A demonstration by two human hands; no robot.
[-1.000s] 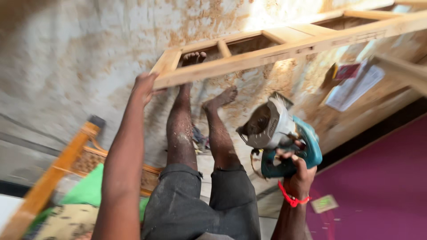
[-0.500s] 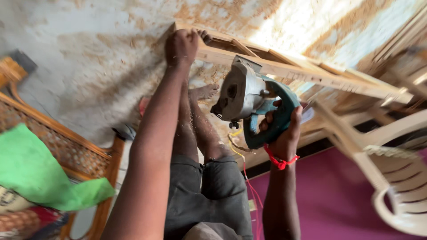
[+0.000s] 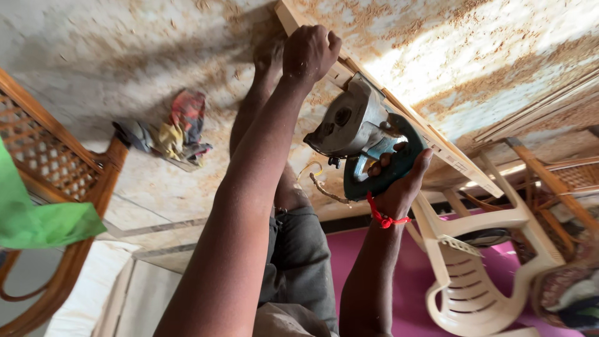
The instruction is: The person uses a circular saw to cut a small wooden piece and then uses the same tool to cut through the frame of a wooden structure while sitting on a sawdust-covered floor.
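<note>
My left hand [image 3: 310, 51] grips the near end of a long pale wooden frame [image 3: 437, 145] that lies across the sawdust-covered floor. My right hand [image 3: 399, 181], with a red band on its wrist, holds the teal handle of a circular saw [image 3: 359, 134]. The saw's grey metal body rests against the frame just right of my left hand. My bare legs [image 3: 259, 93] stretch out under the frame, and my feet are hidden behind my left arm.
A heap of coloured rags [image 3: 168, 132] lies on the floor to the left. A wooden lattice chair [image 3: 56, 168] with a green cloth [image 3: 34, 218] stands at far left. A white plastic chair [image 3: 480, 268] and a purple mat [image 3: 387, 274] are on the right.
The view has swung, so the frame now runs diagonally to the right. My left hand stays on the frame's end, and the saw has come up against the wood beside it.
</note>
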